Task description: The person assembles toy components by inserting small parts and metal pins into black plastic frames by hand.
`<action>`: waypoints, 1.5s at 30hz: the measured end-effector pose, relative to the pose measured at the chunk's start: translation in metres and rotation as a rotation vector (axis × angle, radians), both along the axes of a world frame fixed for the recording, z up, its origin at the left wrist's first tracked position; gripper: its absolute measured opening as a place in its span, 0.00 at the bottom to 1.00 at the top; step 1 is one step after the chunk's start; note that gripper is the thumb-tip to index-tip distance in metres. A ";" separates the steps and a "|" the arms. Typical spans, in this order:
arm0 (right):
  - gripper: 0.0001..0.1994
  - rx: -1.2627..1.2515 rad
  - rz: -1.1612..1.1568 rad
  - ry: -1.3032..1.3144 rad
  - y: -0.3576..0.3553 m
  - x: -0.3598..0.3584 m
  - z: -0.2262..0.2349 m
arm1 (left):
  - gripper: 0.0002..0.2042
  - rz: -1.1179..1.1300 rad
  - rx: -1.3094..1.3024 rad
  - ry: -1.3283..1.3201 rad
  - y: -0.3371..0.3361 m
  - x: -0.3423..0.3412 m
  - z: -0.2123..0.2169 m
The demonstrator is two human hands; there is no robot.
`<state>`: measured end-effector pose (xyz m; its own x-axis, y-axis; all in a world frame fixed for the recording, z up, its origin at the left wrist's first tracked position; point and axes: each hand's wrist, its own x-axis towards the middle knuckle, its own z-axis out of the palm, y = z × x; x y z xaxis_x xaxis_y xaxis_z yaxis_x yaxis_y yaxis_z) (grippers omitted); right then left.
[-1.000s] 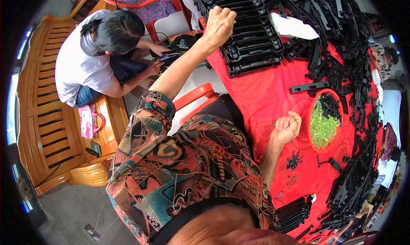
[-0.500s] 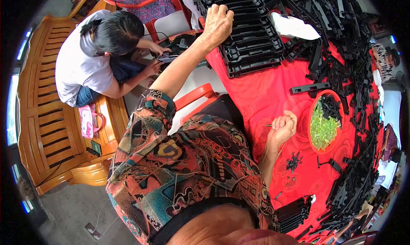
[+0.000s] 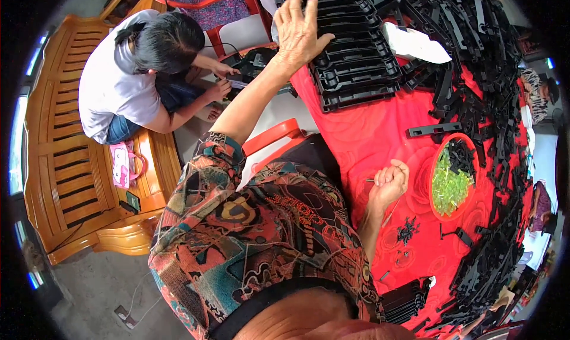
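My left hand [image 3: 300, 34] reaches out at the top, its fingers apart and the thumb spread, at the left edge of a neat row of long black plastic parts [image 3: 356, 49]. Whether the fingertips touch the row, I cannot tell. Over the red tablecloth [image 3: 356, 132], my right hand [image 3: 389, 183] is closed, and the tip of a thin dark stick [image 3: 369, 180] pokes out of its left side. A red-rimmed bowl [image 3: 431, 188] to its right holds small yellow-green pieces [image 3: 451, 188] and small black pieces [image 3: 460, 153]. Tiny black pieces [image 3: 407, 230] lie loose just below that hand.
Black plastic parts [image 3: 487, 73] are heaped along the right side. A white packet [image 3: 418, 43] lies beside the row, and another black stack [image 3: 407, 301] sits lower down. On a wooden bench [image 3: 77, 186], a person [image 3: 124, 85] handles something small near a red chair [image 3: 273, 135].
My left hand has gone from curled fingers to spread ones and moved slightly up and left. The right hand stays closed, almost in place.
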<state>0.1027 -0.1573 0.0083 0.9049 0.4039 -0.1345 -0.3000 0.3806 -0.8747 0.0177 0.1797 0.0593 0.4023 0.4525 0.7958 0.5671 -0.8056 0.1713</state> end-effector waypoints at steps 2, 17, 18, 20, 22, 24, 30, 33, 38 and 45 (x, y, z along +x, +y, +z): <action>0.08 -0.005 0.011 0.009 0.001 -0.001 -0.001 | 0.52 0.057 -0.087 -0.067 0.007 -0.005 -0.007; 0.08 -0.041 0.036 0.040 0.000 -0.006 -0.004 | 0.50 -0.074 -0.364 -0.059 0.030 -0.009 -0.027; 0.08 -0.038 0.039 0.044 0.000 -0.006 -0.004 | 0.50 -0.082 -0.378 -0.069 0.029 -0.010 -0.026; 0.08 -0.034 0.041 0.049 0.000 -0.007 -0.004 | 0.50 -0.091 -0.391 -0.078 0.030 -0.010 -0.025; 0.08 -0.032 0.050 0.072 0.000 -0.007 -0.005 | 0.50 -0.088 -0.439 -0.099 0.031 -0.010 -0.025; 0.08 -0.040 0.049 0.068 -0.001 -0.008 -0.006 | 0.50 -0.087 -0.429 -0.090 0.031 -0.010 -0.025; 0.09 -0.074 0.048 0.090 -0.002 -0.011 -0.005 | 0.50 -0.079 -0.362 -0.061 0.034 -0.010 -0.023; 0.09 -0.074 0.055 0.098 -0.001 -0.013 -0.007 | 0.49 -0.068 -0.361 -0.062 0.034 -0.011 -0.023; 0.09 -0.095 0.059 0.098 -0.002 -0.015 -0.009 | 0.51 -0.059 -0.331 -0.075 0.025 -0.011 -0.018; 0.09 -0.085 0.079 0.117 0.001 -0.016 -0.007 | 0.45 0.029 0.060 0.080 0.013 0.018 0.010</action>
